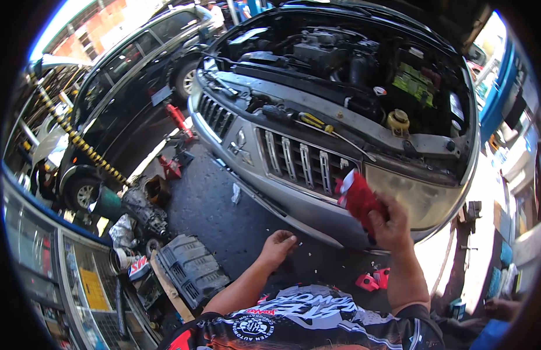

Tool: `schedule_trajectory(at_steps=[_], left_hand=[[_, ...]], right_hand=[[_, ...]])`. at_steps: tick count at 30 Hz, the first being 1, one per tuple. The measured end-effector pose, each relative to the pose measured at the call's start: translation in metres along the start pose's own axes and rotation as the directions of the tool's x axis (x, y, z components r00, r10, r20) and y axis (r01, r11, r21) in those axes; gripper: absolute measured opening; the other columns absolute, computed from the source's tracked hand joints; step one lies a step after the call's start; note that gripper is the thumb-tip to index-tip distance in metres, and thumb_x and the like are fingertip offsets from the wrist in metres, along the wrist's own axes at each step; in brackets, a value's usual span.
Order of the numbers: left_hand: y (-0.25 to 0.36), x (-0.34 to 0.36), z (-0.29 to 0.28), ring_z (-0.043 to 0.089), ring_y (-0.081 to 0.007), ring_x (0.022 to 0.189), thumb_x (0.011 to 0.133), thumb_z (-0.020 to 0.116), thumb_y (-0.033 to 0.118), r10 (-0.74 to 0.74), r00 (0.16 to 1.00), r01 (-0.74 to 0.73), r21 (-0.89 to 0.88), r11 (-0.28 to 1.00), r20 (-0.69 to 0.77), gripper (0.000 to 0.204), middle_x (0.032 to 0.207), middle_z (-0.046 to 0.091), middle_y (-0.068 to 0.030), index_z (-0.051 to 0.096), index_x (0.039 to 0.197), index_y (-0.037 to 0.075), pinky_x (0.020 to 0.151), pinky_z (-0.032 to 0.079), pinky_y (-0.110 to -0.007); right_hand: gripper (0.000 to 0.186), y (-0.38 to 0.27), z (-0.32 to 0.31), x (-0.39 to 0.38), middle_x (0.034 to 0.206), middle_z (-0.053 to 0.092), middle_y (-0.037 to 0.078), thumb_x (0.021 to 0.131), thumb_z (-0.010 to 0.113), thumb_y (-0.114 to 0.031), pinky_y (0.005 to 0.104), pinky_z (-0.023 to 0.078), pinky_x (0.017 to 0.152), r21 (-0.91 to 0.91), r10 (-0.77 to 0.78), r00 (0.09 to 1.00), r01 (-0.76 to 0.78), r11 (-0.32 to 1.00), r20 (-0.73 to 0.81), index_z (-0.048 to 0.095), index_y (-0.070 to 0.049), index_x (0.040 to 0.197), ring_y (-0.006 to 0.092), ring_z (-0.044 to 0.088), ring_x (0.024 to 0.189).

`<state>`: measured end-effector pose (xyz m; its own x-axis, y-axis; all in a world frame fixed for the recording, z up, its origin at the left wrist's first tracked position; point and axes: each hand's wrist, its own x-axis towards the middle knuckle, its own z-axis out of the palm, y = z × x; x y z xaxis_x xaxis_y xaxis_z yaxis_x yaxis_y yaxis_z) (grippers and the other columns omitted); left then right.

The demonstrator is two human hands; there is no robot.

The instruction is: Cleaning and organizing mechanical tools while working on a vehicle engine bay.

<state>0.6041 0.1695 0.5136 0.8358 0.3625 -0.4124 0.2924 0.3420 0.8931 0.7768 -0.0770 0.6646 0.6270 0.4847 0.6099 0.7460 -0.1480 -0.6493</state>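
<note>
So far the work looks early: the right hand [390, 224] is closed around a red cloth [358, 195], held up just in front of the headlight [416, 198] of the silver car [317, 175], at the grille's [299, 160] right end. The lens shows no clear sign of wiping yet, so the rubbing seems mostly left to do. The left hand [277, 245] holds nothing, fingers loosely curled, low over the dark floor [224, 216]. The bonnet is up, and 2 yellow-handled screwdrivers [314, 121] lie on the panel above the grille (untouched now). For packages and labels: a green sticker [415, 81] sits on a part deep in the engine bay, a yellow cap [398, 119] near it, 2 small red pieces [374, 280] lie on the floor, and a yellow sheet [92, 289] hangs behind the glass cabinet at lower left.
</note>
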Motion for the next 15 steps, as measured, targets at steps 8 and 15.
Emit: schedule_trajectory(at_steps=[8, 15], left_hand=[[0.052, 0.051, -0.064, 0.062, -0.0176, 0.075, 0.087, 0.067, 0.017, 0.214, 0.976, -0.212, 0.049, 0.976, -0.043, 0.023, 0.088, 0.062, -0.0049, 0.060, 0.104, 0.003, 0.068, 0.053, -0.032], [0.226, 0.032, -0.143, 0.058, -0.0156, 0.082, 0.085, 0.063, 0.004, 0.896, 0.430, -0.896, 0.072, 0.439, -0.112, 0.024, 0.094, 0.062, -0.0087, 0.060, 0.109, 0.002, 0.073, 0.047, -0.028]], right_hand=[[0.037, 0.045, -0.028, 0.133, 0.100, 0.066, 0.018, 0.082, 0.070, -0.015, 0.0371, 0.052, 0.078, -0.694, -0.306, 0.950, 0.177, 0.698, -0.066, 0.061, 0.001, 0.114, 0.0400, 0.064, 0.086], [0.029, -0.076, -0.083, 0.115, 0.095, 0.064, 0.006, 0.090, 0.060, -0.005, 0.0208, 0.047, 0.068, -0.245, -0.380, 0.749, 0.292, 0.925, -0.543, 0.058, 0.001, 0.118, 0.0083, 0.058, 0.077]])
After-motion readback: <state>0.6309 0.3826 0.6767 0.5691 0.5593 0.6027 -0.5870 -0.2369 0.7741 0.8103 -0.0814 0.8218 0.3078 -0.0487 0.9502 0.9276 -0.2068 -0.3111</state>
